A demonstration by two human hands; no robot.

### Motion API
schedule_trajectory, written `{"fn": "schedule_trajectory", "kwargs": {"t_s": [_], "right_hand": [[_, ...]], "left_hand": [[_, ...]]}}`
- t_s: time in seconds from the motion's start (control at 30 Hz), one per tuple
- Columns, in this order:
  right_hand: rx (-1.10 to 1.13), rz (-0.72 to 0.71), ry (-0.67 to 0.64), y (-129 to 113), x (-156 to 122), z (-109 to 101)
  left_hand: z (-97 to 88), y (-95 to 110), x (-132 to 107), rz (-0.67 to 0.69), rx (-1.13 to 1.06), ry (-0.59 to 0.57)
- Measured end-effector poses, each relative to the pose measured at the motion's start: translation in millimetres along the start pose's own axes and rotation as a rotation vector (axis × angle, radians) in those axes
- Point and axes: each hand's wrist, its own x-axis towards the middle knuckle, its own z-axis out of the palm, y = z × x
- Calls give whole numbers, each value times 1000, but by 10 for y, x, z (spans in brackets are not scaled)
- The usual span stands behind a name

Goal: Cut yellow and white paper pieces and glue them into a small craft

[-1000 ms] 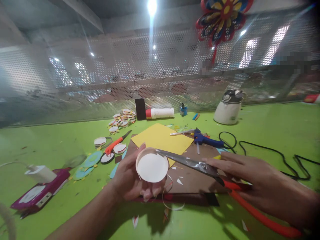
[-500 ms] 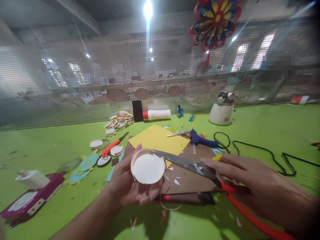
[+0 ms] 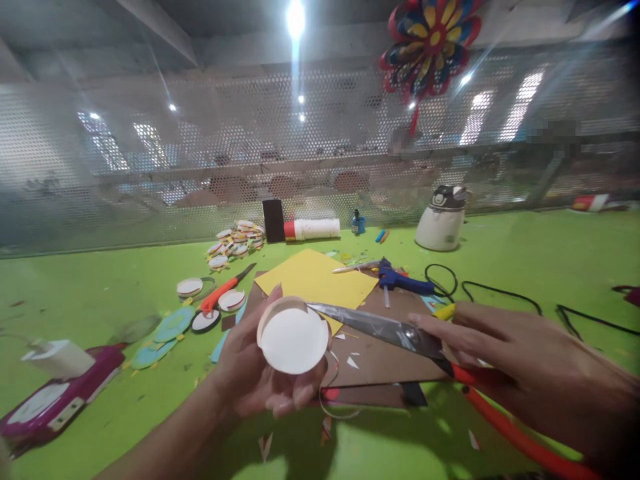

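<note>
My left hand [image 3: 270, 373] holds a shallow round white paper cup base [image 3: 295, 339], its open side tilted toward me and its cut rim showing. In my right hand [image 3: 515, 360] is a pair of scissors [image 3: 385, 327] with orange-red handles. Their blades point left, and the tips lie at the upper right rim of the cup base. A thin curled paper strip [image 3: 340, 415] hangs beside the cup base. Beneath both hands lies a brown board [image 3: 390, 360] with a yellow paper sheet [image 3: 310, 277] on it.
Left of the board are an orange-handled knife or scissors [image 3: 223, 293], blue paper discs [image 3: 173, 325] and a purple power strip [image 3: 65, 393]. A blue glue gun [image 3: 405, 280] with a black cord lies on the right. Behind stand a phone [image 3: 273, 221], a paper cup stack [image 3: 317, 229] and a white kettle [image 3: 440, 223].
My right hand and the scissors have shifted slightly right, with the handles spread a little. The cup base has moved slightly left and down. The whole view has shifted slightly.
</note>
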Motion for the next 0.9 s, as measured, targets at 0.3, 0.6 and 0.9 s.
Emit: {"fn": "schedule_trajectory", "kwargs": {"t_s": [0.3, 0.6, 0.9], "right_hand": [[230, 95, -8, -40, -48, 33], [334, 241, 204, 79, 74, 26], [468, 372, 9, -13, 192, 97]], "left_hand": [[34, -14, 5, -20, 21, 8], [-23, 55, 15, 53, 32, 27], [32, 39, 29, 125, -21, 38]]}}
